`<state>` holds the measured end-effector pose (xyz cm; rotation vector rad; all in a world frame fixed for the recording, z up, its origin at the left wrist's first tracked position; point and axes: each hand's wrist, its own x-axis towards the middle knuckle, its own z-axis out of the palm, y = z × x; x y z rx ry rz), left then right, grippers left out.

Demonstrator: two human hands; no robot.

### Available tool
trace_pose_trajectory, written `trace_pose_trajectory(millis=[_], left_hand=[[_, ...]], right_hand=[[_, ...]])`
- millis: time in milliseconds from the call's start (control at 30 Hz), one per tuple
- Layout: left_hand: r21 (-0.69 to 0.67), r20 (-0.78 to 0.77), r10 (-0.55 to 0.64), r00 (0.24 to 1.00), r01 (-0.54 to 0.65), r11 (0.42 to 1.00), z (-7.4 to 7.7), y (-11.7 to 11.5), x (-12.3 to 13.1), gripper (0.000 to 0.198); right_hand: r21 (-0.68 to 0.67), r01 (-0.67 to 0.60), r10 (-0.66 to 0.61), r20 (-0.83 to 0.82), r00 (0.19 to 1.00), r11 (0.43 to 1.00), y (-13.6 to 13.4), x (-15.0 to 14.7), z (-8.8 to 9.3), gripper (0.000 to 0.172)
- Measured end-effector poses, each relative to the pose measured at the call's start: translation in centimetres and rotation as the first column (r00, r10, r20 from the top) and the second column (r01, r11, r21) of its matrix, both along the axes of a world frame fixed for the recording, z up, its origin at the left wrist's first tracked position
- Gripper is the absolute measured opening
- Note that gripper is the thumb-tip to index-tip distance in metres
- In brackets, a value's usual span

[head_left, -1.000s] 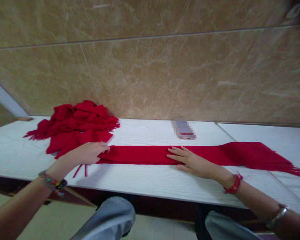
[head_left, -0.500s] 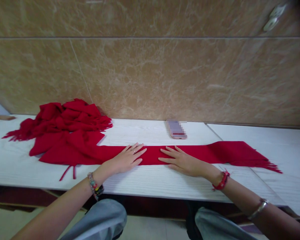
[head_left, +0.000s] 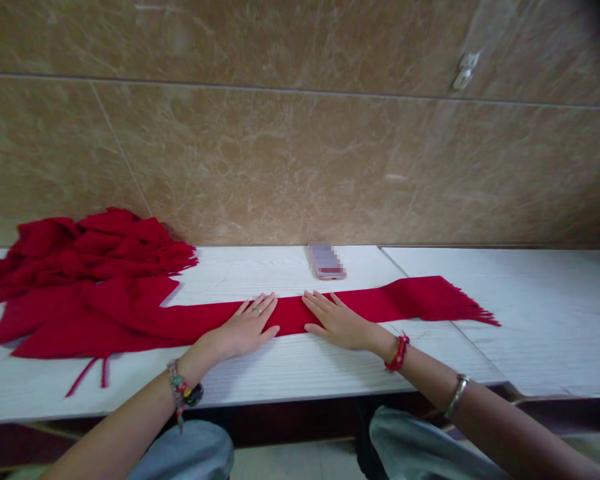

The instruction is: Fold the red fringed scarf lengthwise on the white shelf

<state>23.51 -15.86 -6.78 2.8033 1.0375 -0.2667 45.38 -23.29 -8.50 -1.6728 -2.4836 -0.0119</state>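
A red scarf (head_left: 290, 315) lies as a long, narrow folded strip along the white table. Its right end carries a fringe, while its left part spreads into loose folds. My left hand (head_left: 247, 327) rests flat on the strip, fingers stretched out, a ring on one of them. A short way to its right, my right hand (head_left: 337, 323) also lies flat on the scarf with its fingers extended. Bare red cloth shows between the two hands. Neither hand grips anything.
At the back left is a crumpled heap of red fringed cloth (head_left: 95, 240), touching the scarf's loose part. A phone (head_left: 327, 261) lies near the wall behind the scarf. The white table (head_left: 540, 313) meets a brown tiled wall (head_left: 280, 167) with a socket (head_left: 465, 70).
The view has turned to the right, so everything appears shifted left. Both hands stay flat on the scarf, and the fingers of the right hand look closer together than before.
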Motion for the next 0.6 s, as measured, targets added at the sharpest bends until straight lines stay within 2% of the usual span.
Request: trace_pose_trajectory(millis=[167,333,467,600], left_hand=[[0.005,-0.019,0.016,1.000,-0.015,1.000,1.1,-0.7,1.8,0.058],[0.035,-0.003,0.003,1.000,-0.003,0.999,0.2,-1.0,3.4,0.058],[0.016,-0.031,-0.005,0.999,0.005,1.000,-0.3,-0.4,3.2,0.060],[0.011,-0.034,-0.004,0.999,0.004,1.000,0.2,-0.2,3.1,0.060]], right_hand=[[0.098,0.056,-0.062,0.058,0.996,0.994,0.0,0.1,0.5,0.053],[0.123,0.012,-0.029,0.130,0.991,0.992,0.5,1.2,-0.2,0.046],[0.116,0.078,-0.101,0.204,0.974,0.990,-0.4,5.3,-0.6,0.041],[0.165,0.281,-0.314,0.232,0.921,0.945,-2.6,11.4,0.1,0.038]])
